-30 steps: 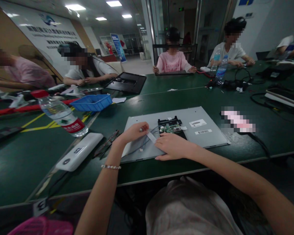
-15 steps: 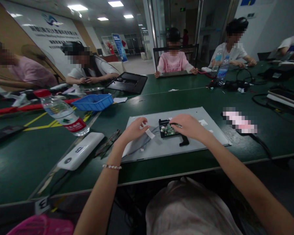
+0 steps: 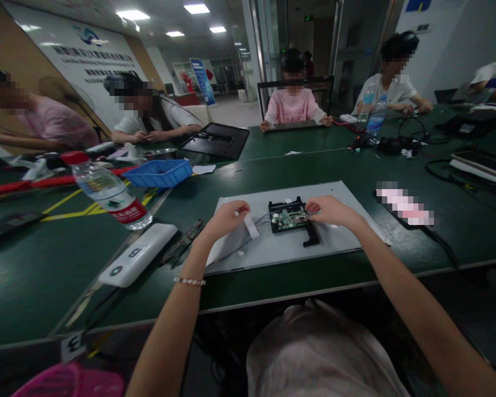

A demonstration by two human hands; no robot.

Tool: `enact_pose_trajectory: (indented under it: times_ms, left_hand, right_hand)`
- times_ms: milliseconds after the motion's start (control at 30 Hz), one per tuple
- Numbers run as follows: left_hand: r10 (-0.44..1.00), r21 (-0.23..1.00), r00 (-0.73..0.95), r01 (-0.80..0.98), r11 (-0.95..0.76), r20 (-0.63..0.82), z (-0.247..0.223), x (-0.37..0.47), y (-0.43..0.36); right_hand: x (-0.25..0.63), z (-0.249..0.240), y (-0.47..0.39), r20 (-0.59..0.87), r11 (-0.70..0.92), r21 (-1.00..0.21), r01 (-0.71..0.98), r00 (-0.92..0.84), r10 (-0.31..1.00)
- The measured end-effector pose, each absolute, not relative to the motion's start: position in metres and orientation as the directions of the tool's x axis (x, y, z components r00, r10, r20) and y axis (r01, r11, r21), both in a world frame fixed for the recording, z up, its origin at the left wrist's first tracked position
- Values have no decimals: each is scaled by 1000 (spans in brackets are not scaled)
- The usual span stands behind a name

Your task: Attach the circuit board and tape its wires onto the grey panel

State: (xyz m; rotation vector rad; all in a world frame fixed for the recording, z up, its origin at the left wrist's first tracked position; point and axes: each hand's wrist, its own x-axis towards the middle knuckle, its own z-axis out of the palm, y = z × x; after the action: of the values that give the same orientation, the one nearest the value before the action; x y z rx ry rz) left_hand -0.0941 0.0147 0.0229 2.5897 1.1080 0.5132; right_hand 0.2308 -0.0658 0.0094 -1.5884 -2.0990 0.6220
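A flat grey display panel (image 3: 281, 255) lies on the table before me. On it sits a green circuit board (image 3: 287, 220) in a black plastic bracket (image 3: 312, 237) with an arm reaching toward me. My left hand (image 3: 228, 219) is over the panel's left part, thumb and fingers pinched at the upper end of a white tape strip (image 3: 252, 226). Grey-blue cables (image 3: 236, 249) run from the board's left side beneath that strip. At the board's right edge, my right hand (image 3: 333, 212) has its fingertips pressed together; what they grip, if anything, is hidden.
Left of the panel are glasses (image 3: 184, 242), a white power bank (image 3: 138, 255), a red-capped water bottle (image 3: 111, 193) and a blue tray (image 3: 159, 173). A phone (image 3: 405, 207) with a cable lies to the right. Several people sit around the table.
My right hand has shifted right, from over the board to its right edge, uncovering more of the board. The left hand's fingers have closed together near the tape strip.
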Motion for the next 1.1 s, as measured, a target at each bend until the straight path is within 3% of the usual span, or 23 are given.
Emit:
enact_pose_trajectory:
  times_ms: [133,500,800,1000,1100]
  left_hand:
    - [744,269,596,696,-666,303,23,-97,19]
    - [810,26,528,834,-552,253,15,-96,20]
    - [815,14,480,859,-511,325,19,-89,12]
    - [807,33,495,846,-532,322,16,-87,12]
    - [804,32,502,842,-538,318,16,-86,12]
  right_hand:
    - [231,8,-64,46,202,-576,792,-215,976]
    - [235,10,-64,54,185,-631,753,-195,979]
    - [243,10,-62,3,105,-587,803,-127,992]
    - [270,7,-62,69,-88,-422,902,129,989]
    - [274,6,-62,137,-89,-356,930,146,980]
